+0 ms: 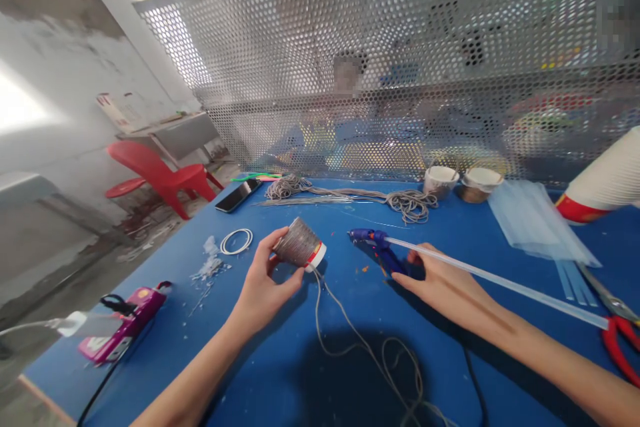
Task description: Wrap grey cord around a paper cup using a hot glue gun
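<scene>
My left hand (273, 277) grips a paper cup (299, 245) wound with grey cord, tilted on its side with its white and red rim towards the right. From near that rim a loose grey cord (345, 310) trails down the table in loops. My right hand (433, 273) is closed round the handle of a blue hot glue gun (373, 238), its nozzle pointing left towards the cup but apart from it. A long translucent glue stick (480, 271) sticks out of the gun's back, over my right forearm.
Bundled grey cord (410, 203), a phone (239, 195) and two cord-wrapped cups (440, 180) line the back, before a perforated metal screen (320, 80). Glue sticks (535, 220), stacked paper cups (605, 173) and red-handled scissors (617, 340) lie right; a purple power strip (125, 327) and white ring (236, 241) left.
</scene>
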`<state>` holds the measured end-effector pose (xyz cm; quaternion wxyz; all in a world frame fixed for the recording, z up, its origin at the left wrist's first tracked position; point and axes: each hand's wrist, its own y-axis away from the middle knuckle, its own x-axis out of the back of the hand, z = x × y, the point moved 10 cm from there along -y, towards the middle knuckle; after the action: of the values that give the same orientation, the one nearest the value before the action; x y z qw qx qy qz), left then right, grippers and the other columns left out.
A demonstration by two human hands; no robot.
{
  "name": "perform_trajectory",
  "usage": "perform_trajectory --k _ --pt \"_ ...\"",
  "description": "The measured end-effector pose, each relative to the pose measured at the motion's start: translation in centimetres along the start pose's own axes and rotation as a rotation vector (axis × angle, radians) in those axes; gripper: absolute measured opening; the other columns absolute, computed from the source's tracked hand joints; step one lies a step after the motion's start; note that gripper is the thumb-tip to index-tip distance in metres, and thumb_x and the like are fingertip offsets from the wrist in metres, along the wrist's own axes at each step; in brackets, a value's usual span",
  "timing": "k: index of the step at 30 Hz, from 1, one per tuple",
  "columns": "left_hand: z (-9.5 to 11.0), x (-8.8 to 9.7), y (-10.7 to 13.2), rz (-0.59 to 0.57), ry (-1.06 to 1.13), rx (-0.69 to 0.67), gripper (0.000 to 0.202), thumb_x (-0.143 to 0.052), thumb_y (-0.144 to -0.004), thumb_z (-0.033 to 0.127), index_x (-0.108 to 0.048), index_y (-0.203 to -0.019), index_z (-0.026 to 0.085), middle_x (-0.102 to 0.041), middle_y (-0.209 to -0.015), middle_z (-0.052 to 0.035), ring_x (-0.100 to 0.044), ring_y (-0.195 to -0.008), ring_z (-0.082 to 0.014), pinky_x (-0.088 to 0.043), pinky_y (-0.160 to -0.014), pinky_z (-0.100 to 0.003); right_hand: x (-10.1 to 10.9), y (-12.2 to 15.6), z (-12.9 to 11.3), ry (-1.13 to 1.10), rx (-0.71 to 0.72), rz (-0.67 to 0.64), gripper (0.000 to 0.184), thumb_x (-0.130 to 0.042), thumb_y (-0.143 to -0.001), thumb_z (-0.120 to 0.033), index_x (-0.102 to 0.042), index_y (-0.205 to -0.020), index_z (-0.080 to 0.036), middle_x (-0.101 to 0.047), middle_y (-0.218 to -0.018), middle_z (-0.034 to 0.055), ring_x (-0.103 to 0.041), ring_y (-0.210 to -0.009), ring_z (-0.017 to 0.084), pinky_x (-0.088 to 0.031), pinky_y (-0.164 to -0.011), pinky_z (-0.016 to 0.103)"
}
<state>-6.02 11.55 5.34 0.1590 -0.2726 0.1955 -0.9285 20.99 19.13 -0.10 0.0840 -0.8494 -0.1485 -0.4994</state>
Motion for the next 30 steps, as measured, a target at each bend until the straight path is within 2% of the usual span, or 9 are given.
perform_trajectory --k 2,5,10,13,16,20,23,26,30 --pt "0.4 -0.2 0.1 0.002 -0.014 -0.027 0.054 -0.066 -0.074 0.022 -0.047 -0.124 0.028 -0.058 -0.115 -0.0035 -0.061 -0.095 -0.0158 -0.054 -0.086 -0.033 -0.6 1.9 0.0 -0.011 -0.015 -0.133 0.021 -0.056 -0.082 -0.041 -0.054 -0.075 -0.021 -0.061 -0.069 0.0020 -0.056 -0.064 0.020 -0.040 -0.061 0.032" --pt "1.0 -0.9 0.4 -0.014 -0.021 -0.050 0.055 -0.065 -0.074 0.021 -0.046 -0.126 0.028 -0.057 -0.116 -0.0034 -0.060 -0.098 -0.0164 -0.054 -0.086 -0.033 -2.2 3.9 -3.1 -0.236 0.085 -0.305 0.012 -0.059 -0.081 -0.029 -0.054 -0.073 -0.021 -0.063 -0.072 0.0016 -0.059 -0.067 0.017 -0.044 -0.064 0.031" --pt "2.4 -1.8 1.6 -0.038 -0.084 -0.106 0.056 -0.064 -0.077 0.021 -0.045 -0.129 0.029 -0.055 -0.115 -0.0045 -0.058 -0.102 -0.0184 -0.053 -0.085 -0.034 -4.1 2.3 -7.8 -0.905 0.034 -0.213 0.037 -0.071 -0.072 -0.024 -0.052 -0.103 -0.019 -0.062 -0.114 0.0099 -0.058 -0.112 0.022 -0.044 -0.098 0.040" --pt "3.1 -1.9 2.0 -0.041 -0.142 -0.170 0.056 -0.063 -0.078 0.019 -0.043 -0.130 0.029 -0.055 -0.113 -0.0051 -0.056 -0.103 -0.0191 -0.052 -0.085 -0.035 -6.6 1.4 -9.5 -1.282 -0.088 -0.297 0.037 -0.073 -0.067 -0.018 -0.049 -0.094 -0.019 -0.065 -0.102 0.0074 -0.064 -0.099 0.018 -0.050 -0.090 0.034" --pt "3.3 -1.8 2.0 -0.036 -0.207 -0.203 0.057 -0.064 -0.077 0.018 -0.043 -0.129 0.028 -0.055 -0.109 -0.0052 -0.055 -0.099 -0.0197 -0.051 -0.082 -0.036 -7.7 1.7 -10.8 -1.474 -0.152 -0.430 0.035 -0.074 -0.065 -0.020 -0.047 -0.087 -0.019 -0.063 -0.080 -0.0012 -0.063 -0.064 0.011 -0.053 -0.069 0.028" --pt "3.3 -1.9 1.9 -0.060 -0.259 -0.204 0.057 -0.064 -0.077 0.018 -0.043 -0.129 0.027 -0.057 -0.105 -0.0046 -0.056 -0.095 -0.0195 -0.051 -0.080 -0.035 -7.1 2.4 -10.5 -1.296 -0.161 -0.470 0.026 -0.070 -0.068 -0.019 -0.048 -0.081 -0.019 -0.048 -0.059 -0.0095 -0.042 -0.042 0.005 -0.040 -0.044 0.020" --pt "3.3 -2.1 1.9 -0.082 -0.264 -0.184 0.056 -0.064 -0.077 0.019 -0.044 -0.128 0.028 -0.057 -0.106 -0.0044 -0.056 -0.096 -0.0193 -0.050 -0.081 -0.034 -4.1 1.9 -10.4 -0.941 0.078 -0.264 0.009 -0.063 -0.075 -0.014 -0.055 -0.073 -0.018 -0.050 -0.060 -0.0055 -0.045 -0.052 0.007 -0.037 -0.050 0.021" --pt "3.2 -2.3 2.1 -0.105 -0.239 -0.154 0.054 -0.064 -0.078 0.020 -0.044 -0.127 0.028 -0.057 -0.108 -0.0041 -0.057 -0.097 -0.0186 -0.050 -0.081 -0.033 -1.0 2.2 -11.2 -0.651 0.361 0.005 0.011 -0.060 -0.081 -0.014 -0.062 -0.071 -0.017 -0.056 -0.066 -0.0014 -0.050 -0.062 0.011 -0.040 -0.061 0.024" --pt "3.0 -2.7 2.2 -0.134 -0.174 -0.088 0.051 -0.064 -0.077 0.023 -0.046 -0.125 0.027 -0.059 -0.110 -0.0041 -0.059 -0.098 -0.0185 -0.051 -0.083 -0.033 0.2 2.9 -11.6 -0.528 0.502 0.161 0.012 -0.056 -0.087 -0.018 -0.066 -0.081 -0.017 -0.062 -0.075 0.0019 -0.055 -0.066 0.012 -0.042 -0.064 0.024"
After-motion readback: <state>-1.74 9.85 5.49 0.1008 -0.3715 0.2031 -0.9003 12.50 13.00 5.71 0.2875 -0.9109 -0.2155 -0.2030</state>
